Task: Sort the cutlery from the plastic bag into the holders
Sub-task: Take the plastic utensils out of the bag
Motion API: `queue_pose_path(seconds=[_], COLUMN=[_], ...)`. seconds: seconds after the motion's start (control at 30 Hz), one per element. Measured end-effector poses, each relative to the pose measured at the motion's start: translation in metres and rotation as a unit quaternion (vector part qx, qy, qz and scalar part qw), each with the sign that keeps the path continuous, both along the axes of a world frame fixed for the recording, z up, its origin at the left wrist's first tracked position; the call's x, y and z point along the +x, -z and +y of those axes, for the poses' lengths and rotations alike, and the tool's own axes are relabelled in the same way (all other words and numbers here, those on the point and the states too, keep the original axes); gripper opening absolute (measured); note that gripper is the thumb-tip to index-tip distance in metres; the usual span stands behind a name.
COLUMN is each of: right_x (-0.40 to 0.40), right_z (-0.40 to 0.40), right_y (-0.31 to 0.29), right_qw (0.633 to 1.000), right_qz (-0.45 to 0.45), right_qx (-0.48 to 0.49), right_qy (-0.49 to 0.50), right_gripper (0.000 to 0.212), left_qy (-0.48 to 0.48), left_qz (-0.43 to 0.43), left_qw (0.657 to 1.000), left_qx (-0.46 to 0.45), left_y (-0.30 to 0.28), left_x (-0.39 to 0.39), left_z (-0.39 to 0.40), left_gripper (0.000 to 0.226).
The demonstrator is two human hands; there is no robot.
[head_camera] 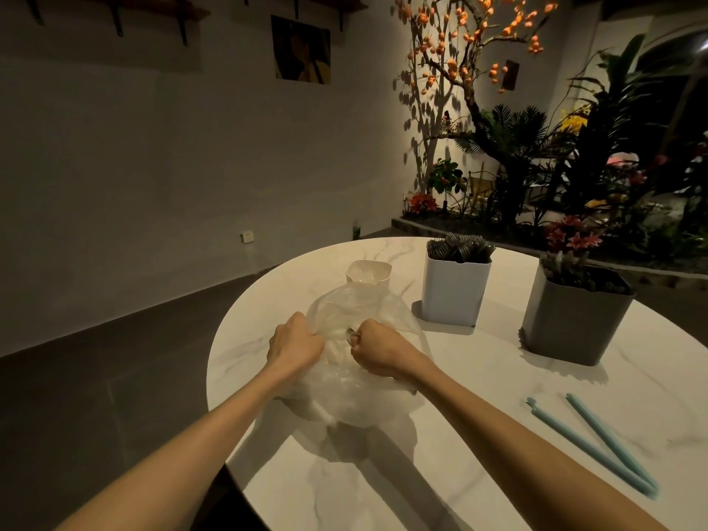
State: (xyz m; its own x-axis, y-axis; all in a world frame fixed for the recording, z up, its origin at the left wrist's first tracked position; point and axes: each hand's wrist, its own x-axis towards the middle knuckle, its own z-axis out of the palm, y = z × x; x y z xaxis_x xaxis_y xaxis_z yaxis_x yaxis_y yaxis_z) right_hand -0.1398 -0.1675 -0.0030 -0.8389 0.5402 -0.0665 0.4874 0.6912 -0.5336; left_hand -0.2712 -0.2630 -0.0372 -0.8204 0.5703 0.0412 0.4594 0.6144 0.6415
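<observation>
You are at a round white marble-patterned table (498, 473) in a dim room with a grey wall and a lit bed of plants in the far right corner. The clear plastic bag (344, 392) lies crumpled on the table straight in front of you, toward its left edge. Your left hand (294, 343) has its fingers curled into the bag's left side, bunching the film. Your right hand (377, 350) is closed in a fist at the bag's mouth, gripping a piece of metal cutlery (350, 334) whose tip pokes out toward the left; what kind it is cannot be told.

Just behind the bag stands a small white holder (369, 275), its rim showing above the plastic. To the right of it, a taller white holder (454, 291) is packed with dark-looking cutlery, handles down and heads up. Further right, well apart from the bag, a grey holder (574, 323) also carries cutlery, too dim to name.

On the table near your right forearm lie two light blue sticks (597, 450), their near ends converging.

Behind everything, a framed picture (302, 49) hangs on the wall, and a tree with orange fruit (459, 59) rises above the plants.
</observation>
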Motion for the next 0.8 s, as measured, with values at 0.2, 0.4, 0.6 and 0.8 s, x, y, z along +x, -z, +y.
queue_pose_path(seconds=[0.2, 0.4, 0.6, 0.8], right_x=[0.011, 0.02, 0.032, 0.047], right_z=[-0.003, -0.01, -0.013, -0.004], right_y=[-0.004, -0.009, -0.013, -0.038], right_qw=[0.999, 0.997, 0.972, 0.963], right_qz=[-0.044, -0.016, 0.093, 0.109], right_qx=[0.015, 0.071, 0.212, 0.227], right_qy=[-0.01, -0.027, -0.036, -0.097], right_gripper=[0.031, 0.02, 0.028, 0.021], left_qy=[0.087, 0.004, -0.033, 0.089], left_qz=[0.016, 0.059, -0.181, -0.344], left_qw=[0.992, 0.996, 0.982, 0.895], left_qx=[0.086, 0.07, 0.05, 0.271], left_y=[-0.008, -0.006, -0.01, -0.019], left_x=[0.005, -0.001, -0.001, 0.0], left_z=[0.001, 0.004, 0.002, -0.003], left_gripper=[0.041, 0.023, 0.036, 0.043])
